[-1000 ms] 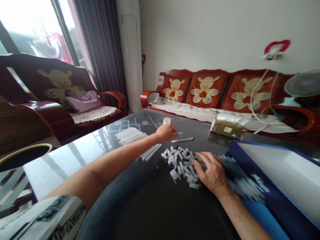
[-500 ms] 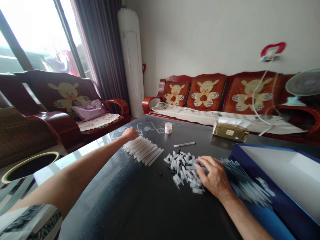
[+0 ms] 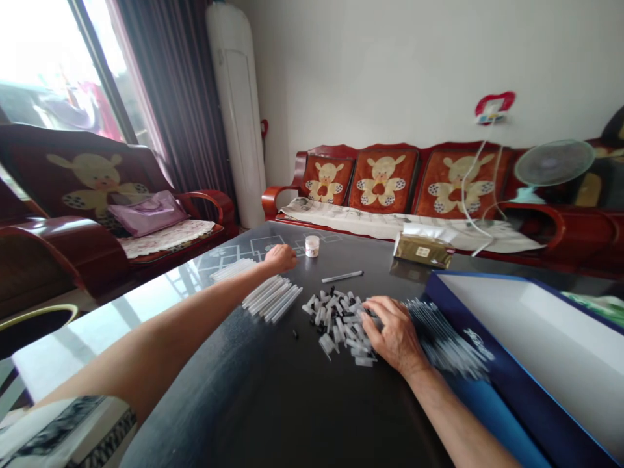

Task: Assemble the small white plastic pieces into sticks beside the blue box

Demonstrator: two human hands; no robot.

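Observation:
My left hand (image 3: pixel 280 258) reaches across the dark glass table (image 3: pixel 273 403), fingers curled at the far end of a row of white tubes (image 3: pixel 266 292); what it holds is hidden. My right hand (image 3: pixel 392 335) lies palm down, fingers spread, on a heap of small white and black caps (image 3: pixel 336 318). Thin clear rods (image 3: pixel 446 338) lie fanned out just right of that hand. A single white pen (image 3: pixel 342 277) rests beyond the heap, and a small white jar (image 3: pixel 312 246) stands close to my left hand.
An open blue box (image 3: pixel 526 338) with a white inside lies at the right. A gold tissue pack (image 3: pixel 422 250) sits at the table's far edge. Red wooden sofas (image 3: pixel 385 185) with bear cushions ring the table; a fan (image 3: pixel 553 166) stands at the right.
My left hand went from near the jar to the left end of the tube row, then back toward the jar. My right hand has stayed on the caps. The view shifted.

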